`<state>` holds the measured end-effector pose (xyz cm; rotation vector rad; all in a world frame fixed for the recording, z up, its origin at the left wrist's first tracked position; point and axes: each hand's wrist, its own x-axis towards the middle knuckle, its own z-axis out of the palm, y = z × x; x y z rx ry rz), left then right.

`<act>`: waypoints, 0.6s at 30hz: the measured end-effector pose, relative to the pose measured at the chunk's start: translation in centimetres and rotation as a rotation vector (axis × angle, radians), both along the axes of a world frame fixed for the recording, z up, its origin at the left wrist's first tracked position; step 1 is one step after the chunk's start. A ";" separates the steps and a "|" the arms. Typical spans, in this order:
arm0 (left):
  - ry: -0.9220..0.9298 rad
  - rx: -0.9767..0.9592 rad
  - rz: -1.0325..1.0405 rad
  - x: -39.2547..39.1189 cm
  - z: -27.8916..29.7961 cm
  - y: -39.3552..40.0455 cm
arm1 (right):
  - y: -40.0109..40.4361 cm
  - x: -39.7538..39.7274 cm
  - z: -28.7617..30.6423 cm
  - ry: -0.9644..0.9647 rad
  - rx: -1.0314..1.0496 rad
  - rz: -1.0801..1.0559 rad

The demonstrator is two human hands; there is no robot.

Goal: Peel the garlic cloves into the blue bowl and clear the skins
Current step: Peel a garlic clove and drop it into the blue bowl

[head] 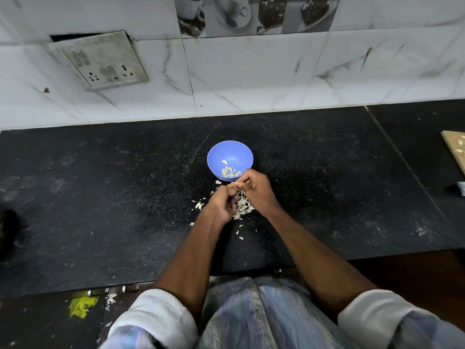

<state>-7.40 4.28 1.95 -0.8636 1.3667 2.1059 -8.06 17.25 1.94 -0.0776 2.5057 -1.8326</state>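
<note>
A blue bowl (230, 157) stands on the black counter (100, 197) and holds several peeled garlic cloves (230, 171). Just in front of it, my left hand (224, 202) and my right hand (256, 190) meet with curled fingers. Between their fingertips they pinch a small garlic clove (237, 183), mostly hidden by the fingers. A heap of papery garlic skins (243, 206) lies on the counter under and between the hands. One loose unpeeled clove (199, 205) sits to the left of my left hand.
A white tiled wall with a switch plate (100, 60) rises behind the counter. A wooden board (456, 149) juts in at the right edge. Skin flakes and a yellow scrap (80, 307) lie on the floor at the lower left.
</note>
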 end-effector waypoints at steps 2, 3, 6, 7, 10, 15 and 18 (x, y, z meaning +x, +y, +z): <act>-0.022 0.047 -0.007 0.1 0.0 -0.2 | -0.1 0.2 0.2 -0.040 -0.046 0.007; 0.013 0.035 -0.022 0.2 0.1 -0.1 | 0.0 0.2 0.3 -0.108 -0.104 0.004; 0.309 -0.241 -0.006 0.6 -0.7 0.3 | 0.0 -0.1 0.5 -0.385 -0.314 -0.008; 0.451 -0.385 0.007 0.7 -1.0 0.2 | 0.0 -0.2 0.6 -0.451 -0.371 -0.009; 0.827 -0.786 -0.080 0.7 -2.0 -0.5 | 0.2 -0.5 0.9 -0.556 -0.458 -0.025; 0.836 -1.035 -0.139 1.3 -1.5 -0.8 | 0.2 -0.3 0.6 -0.500 -0.419 -0.028; 0.501 -0.655 0.036 1.1 -0.6 0.2 | 0.0 0.0 0.4 -0.387 -0.356 -0.082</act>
